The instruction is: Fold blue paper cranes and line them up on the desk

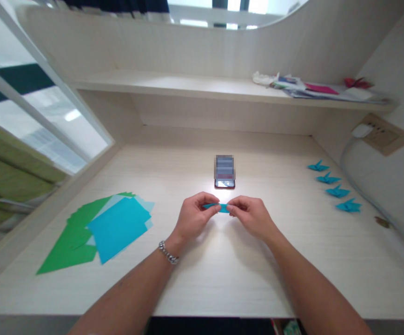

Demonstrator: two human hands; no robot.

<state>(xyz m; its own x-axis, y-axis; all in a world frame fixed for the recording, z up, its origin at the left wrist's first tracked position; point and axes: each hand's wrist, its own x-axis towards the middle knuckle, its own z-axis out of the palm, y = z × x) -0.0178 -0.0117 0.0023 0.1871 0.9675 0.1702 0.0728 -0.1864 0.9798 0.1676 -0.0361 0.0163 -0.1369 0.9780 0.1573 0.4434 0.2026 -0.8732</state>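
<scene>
A small folded piece of blue paper (220, 207) is held just above the middle of the pale wooden desk (222, 274). My left hand (194, 217), with a metal bracelet on its wrist, pinches the paper's left end. My right hand (249, 215) pinches its right end. Most of the paper is hidden by my fingers, so its folded shape is unclear. A phone (224, 171) lies flat on the desk just beyond my hands.
A fanned stack of blue and green paper sheets (100, 229) lies at the left. Several finished blue folded figures (333, 187) stand in a row at the right. The shelf above holds papers and books (313, 88). A wall socket with a charger (376, 134) and cable is at the right.
</scene>
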